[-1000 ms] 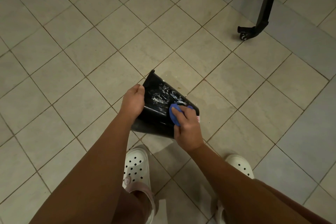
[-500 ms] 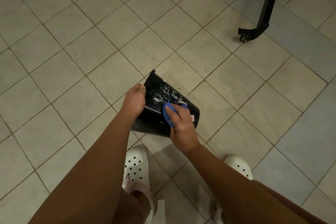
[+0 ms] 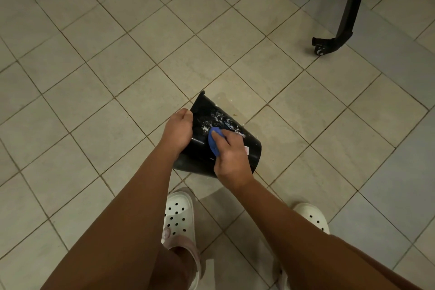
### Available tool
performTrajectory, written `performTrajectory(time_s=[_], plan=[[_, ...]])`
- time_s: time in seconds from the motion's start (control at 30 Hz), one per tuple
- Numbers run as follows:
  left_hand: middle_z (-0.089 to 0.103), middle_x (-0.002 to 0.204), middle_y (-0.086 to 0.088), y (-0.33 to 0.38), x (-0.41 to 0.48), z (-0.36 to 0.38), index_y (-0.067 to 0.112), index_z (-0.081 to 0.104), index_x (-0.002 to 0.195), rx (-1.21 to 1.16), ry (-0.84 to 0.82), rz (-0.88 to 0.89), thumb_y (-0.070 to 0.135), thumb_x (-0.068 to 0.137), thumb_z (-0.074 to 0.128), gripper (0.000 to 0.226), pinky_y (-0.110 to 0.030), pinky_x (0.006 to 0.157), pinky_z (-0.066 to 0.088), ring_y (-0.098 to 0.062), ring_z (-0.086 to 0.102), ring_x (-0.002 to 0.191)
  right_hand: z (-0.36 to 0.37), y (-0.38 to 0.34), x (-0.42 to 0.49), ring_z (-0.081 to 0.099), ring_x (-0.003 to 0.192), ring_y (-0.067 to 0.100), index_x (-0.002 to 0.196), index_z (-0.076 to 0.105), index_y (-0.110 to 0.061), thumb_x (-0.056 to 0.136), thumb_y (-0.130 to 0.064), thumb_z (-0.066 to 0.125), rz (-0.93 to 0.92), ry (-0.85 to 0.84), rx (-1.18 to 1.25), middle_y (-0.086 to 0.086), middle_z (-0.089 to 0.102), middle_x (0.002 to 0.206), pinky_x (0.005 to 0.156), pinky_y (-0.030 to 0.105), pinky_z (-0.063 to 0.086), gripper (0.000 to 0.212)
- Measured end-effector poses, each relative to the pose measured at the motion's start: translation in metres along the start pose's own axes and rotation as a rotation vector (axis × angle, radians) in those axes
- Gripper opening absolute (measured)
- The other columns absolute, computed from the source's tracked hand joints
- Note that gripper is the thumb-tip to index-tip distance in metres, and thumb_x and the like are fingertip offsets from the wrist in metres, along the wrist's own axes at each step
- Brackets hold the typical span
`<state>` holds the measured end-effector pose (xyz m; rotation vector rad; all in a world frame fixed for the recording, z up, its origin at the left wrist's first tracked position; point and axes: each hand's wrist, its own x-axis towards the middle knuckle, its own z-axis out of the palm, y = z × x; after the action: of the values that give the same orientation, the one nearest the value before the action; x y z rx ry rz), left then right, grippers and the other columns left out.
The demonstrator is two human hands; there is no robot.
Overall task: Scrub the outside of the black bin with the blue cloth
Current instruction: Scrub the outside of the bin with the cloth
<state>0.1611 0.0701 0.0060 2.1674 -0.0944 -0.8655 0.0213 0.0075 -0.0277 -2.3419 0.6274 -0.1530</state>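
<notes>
The right hand [image 3: 231,155] curls its fingers round the bunched blue cloth [image 3: 213,142], pressing it against the sudsy wall of the black bin [image 3: 253,148]. The left hand [image 3: 177,128] grips the bin's side, holding it tipped over the tiled floor [image 3: 117,77]. The bin looks light, stiff and soap-slick, so the rim probably offers the surest hold.

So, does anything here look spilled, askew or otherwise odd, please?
The black bin is tipped sideways in the left hand, its outside smeared with white suds beside the blue cloth in the right hand. The floor right of it looks wet.
</notes>
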Motion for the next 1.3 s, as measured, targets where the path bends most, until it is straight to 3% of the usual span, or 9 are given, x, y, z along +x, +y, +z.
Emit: performTrajectory(time_s=[0.1,0.27,0.5,0.7,0.83,0.93,1.0,1.13,1.3], plan=[[0.065,0.099,-0.022,0.0,-0.002,0.0,0.001,0.059,0.102,-0.027,-0.009,-0.005,0.023,0.101,0.035,0.033,-0.037,0.074,0.049,-0.028,0.061,0.083,-0.004,-0.005,0.016,0.044,0.116,0.035,0.131,0.047,0.0,0.075,0.006,0.062,-0.033,-0.011,-0.036,0.022,0.048,0.127,0.1,0.04,0.04,0.059],[0.065,0.096,-0.019,0.003,-0.002,0.0,0.001,0.06,0.103,-0.062,-0.007,-0.03,0.023,0.101,0.036,0.032,-0.035,0.071,0.047,-0.027,0.06,0.082,0.0,-0.007,0.013,0.034,0.124,0.029,0.138,0.039,-0.006,0.081,-0.003,0.061,0.207,0.055,-0.06,0.015,0.042,0.133,0.104,0.032,0.031,0.061],[0.061,0.086,-0.012,0.005,-0.005,-0.001,0.001,0.06,0.101,-0.089,-0.04,-0.036,0.019,0.1,0.036,0.03,-0.031,0.064,0.044,-0.023,0.058,0.077,0.0,-0.008,0.018,0.049,0.108,0.037,0.127,0.051,0.002,0.073,0.009,0.061,-0.054,-0.001,-0.013,0.023,0.053,0.121,0.096,0.039,0.043,0.055],[0.064,0.093,-0.015,0.006,-0.005,0.0,0.004,0.06,0.104,-0.135,-0.074,-0.081,0.022,0.1,0.036,0.031,-0.032,0.065,0.046,-0.027,0.061,0.082,0.002,-0.008,0.01,0.035,0.123,0.028,0.137,0.04,-0.005,0.08,-0.004,0.06,0.258,0.081,-0.054,0.016,0.042,0.134,0.105,0.029,0.03,0.061],[0.065,0.093,-0.014,0.005,-0.004,0.0,0.008,0.061,0.1,-0.092,-0.071,-0.079,0.025,0.102,0.035,0.031,-0.034,0.069,0.048,-0.028,0.062,0.084,0.004,-0.016,0.002,0.044,0.117,0.035,0.13,0.049,0.0,0.075,0.004,0.063,0.105,0.05,-0.007,0.02,0.049,0.127,0.1,0.04,0.041,0.057],[0.065,0.096,-0.016,0.005,-0.004,-0.001,0.008,0.062,0.098,-0.07,-0.063,-0.06,0.026,0.102,0.034,0.033,-0.041,0.081,0.05,-0.029,0.062,0.089,-0.001,-0.015,0.021,0.044,0.116,0.036,0.13,0.048,0.0,0.076,0.006,0.06,-0.007,-0.013,-0.015,0.021,0.05,0.127,0.1,0.037,0.037,0.056],[0.066,0.099,-0.018,0.006,-0.004,0.0,0.008,0.062,0.099,-0.073,-0.07,-0.067,0.027,0.102,0.035,0.033,-0.045,0.086,0.051,-0.032,0.063,0.092,-0.002,-0.013,0.034,0.039,0.121,0.031,0.135,0.044,-0.004,0.079,0.001,0.06,0.046,-0.002,-0.043,0.017,0.047,0.131,0.104,0.033,0.033,0.058],[0.065,0.094,-0.017,0.006,-0.004,0.001,0.009,0.061,0.096,-0.083,-0.065,-0.077,0.025,0.1,0.035,0.031,-0.038,0.074,0.05,-0.031,0.062,0.086,-0.003,-0.01,0.026,0.037,0.121,0.027,0.135,0.042,-0.007,0.08,-0.005,0.06,0.223,0.061,-0.066,0.013,0.046,0.131,0.104,0.029,0.03,0.059],[0.062,0.086,-0.012,0.003,-0.003,0.0,0.012,0.058,0.086,-0.078,-0.061,-0.06,0.023,0.101,0.035,0.03,-0.032,0.067,0.044,-0.025,0.058,0.079,0.005,-0.023,0.009,0.048,0.111,0.037,0.126,0.052,0.001,0.07,0.006,0.064,0.01,0.02,-0.035,0.022,0.052,0.123,0.097,0.041,0.043,0.058]])
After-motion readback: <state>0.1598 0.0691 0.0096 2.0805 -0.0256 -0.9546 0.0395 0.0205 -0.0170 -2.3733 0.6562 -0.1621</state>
